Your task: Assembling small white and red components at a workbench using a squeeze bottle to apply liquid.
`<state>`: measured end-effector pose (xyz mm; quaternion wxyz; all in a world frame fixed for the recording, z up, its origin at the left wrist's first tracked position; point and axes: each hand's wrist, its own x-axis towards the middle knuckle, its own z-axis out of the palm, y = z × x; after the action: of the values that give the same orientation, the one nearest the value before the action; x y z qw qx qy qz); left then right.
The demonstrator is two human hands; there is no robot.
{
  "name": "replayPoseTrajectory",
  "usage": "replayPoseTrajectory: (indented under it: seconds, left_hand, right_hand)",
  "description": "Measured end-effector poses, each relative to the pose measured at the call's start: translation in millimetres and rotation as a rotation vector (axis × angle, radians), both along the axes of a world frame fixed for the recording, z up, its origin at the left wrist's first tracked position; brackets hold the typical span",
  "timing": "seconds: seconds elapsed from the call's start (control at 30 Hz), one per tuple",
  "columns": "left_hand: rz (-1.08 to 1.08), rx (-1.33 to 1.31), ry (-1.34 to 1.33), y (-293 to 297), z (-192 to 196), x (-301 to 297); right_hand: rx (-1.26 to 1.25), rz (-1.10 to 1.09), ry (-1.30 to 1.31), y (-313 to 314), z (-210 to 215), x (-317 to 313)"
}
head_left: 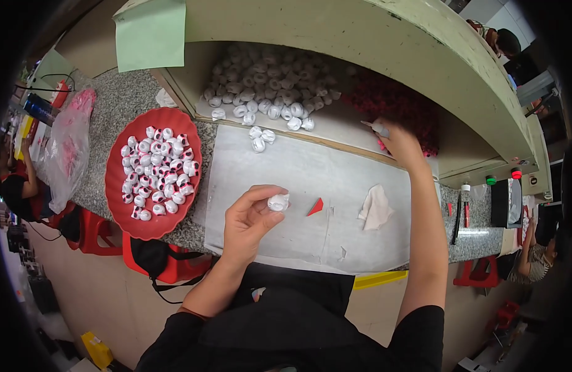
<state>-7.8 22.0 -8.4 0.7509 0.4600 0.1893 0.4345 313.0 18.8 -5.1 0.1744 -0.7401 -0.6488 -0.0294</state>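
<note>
My left hand (pixel 249 220) is closed, with a small rounded white plastic piece (pixel 278 202) pinched between thumb and fingers above the white work sheet (pixel 311 167). Under the shelf, my right hand (pixel 394 141) reaches to the edge of a heap of small dark pink-red pieces (pixel 391 102). A finger of that hand is stretched out and has a whitish wrap around it; the other fingers are partly hidden. A big pile of white pieces (pixel 273 84) lies left of the pink-red heap. To my left, a red scalloped tray (pixel 112 180) holds several white pieces with dark and pink patches.
On the sheet lie a red triangular scrap (pixel 315 207) and a crumpled pale cloth (pixel 376 208). Overhead curves the shelf's pale green front (pixel 360 37), with a green paper (pixel 151 37) hanging from it. A red marker (pixel 466 214) lies at right. Other people sit at both sides.
</note>
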Motion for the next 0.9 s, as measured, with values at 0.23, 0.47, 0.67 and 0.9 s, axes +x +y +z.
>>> replayPoseTrajectory:
  seconds: [0.23, 0.47, 0.67, 0.9]
  left_hand:
    - [0.062, -0.035, 0.044, 2, -2, -4]
    - [-0.03, -0.06, -0.02, -5, -4, -1]
    - [-0.019, 0.158, 0.028, -11, -3, 4]
    - [-0.005, 0.414, 0.191, -14, 1, -1]
  right_hand:
    - [-0.208, 0.068, 0.076, 7, 8, 1]
    - [0.254, -0.013, 0.966, -48, 27, -91]
    - [0.239, 0.068, 1.666, -85, 26, -180]
    - [0.223, 0.003, 1.872, -84, 20, -197]
